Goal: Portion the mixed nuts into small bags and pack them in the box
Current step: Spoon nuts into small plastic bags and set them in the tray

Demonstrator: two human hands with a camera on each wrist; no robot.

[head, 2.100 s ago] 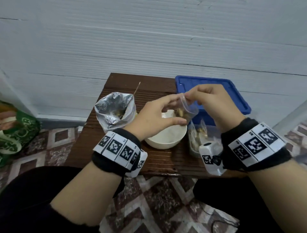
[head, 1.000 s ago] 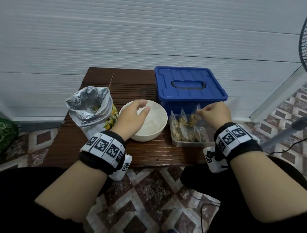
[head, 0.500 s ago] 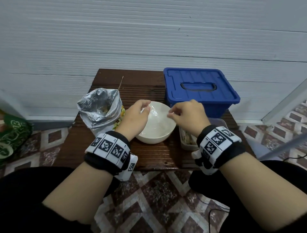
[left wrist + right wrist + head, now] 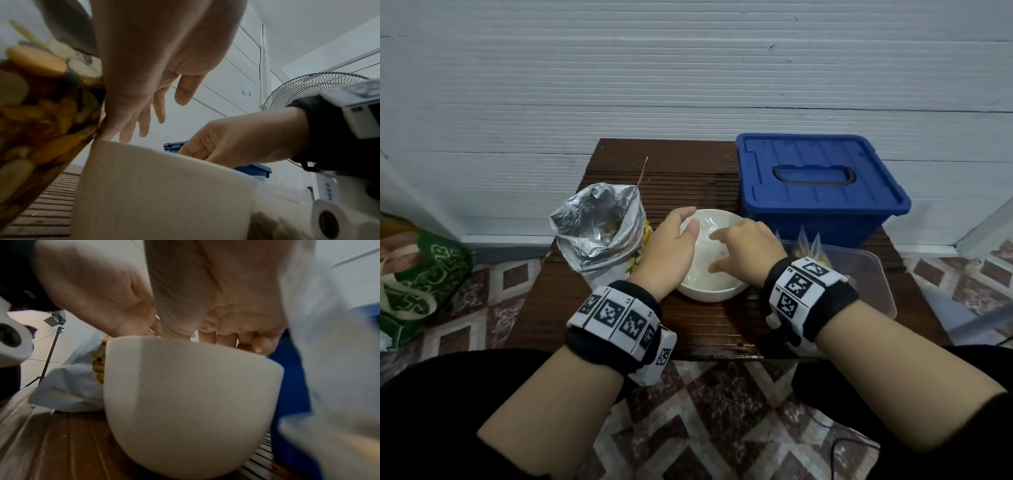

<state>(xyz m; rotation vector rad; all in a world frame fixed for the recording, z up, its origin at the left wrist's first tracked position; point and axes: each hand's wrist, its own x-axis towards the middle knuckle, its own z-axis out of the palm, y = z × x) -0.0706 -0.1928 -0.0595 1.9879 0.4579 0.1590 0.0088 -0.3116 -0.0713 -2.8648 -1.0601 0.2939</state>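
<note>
- Reaching over the white bowl (image 4: pixel 709 291), both hands work at its mouth on the dark slatted table (image 4: pixel 688 329).
- Left hand (image 4: pixel 667 250): set at the bowl's left rim; the left wrist view shows its fingers (image 4: pixel 144 120) straight and slightly spread, holding nothing.
- Right hand (image 4: pixel 748 251): over the bowl's right side, fingers (image 4: pixel 224 339) curled down past the rim. Whether they pinch anything inside cannot be told.
- Clear crinkled plastic (image 4: pixel 705 229) lies inside the bowl between the two hands; individual small bags cannot be made out.
- Foil bag of mixed nuts (image 4: pixel 599 233): standing open, just left of the bowl, touching the left hand's outer edge.
- Clear plastic box (image 4: pixel 876 274): just right of the bowl, partly hidden by the right wrist, with filled small bags (image 4: pixel 808 246) standing in it.
- Blue lidded bin (image 4: pixel 822 188): behind the clear box, lid on.
- Standing fan (image 4: pixel 308 87): visible in the left wrist view, behind the right wrist.
</note>
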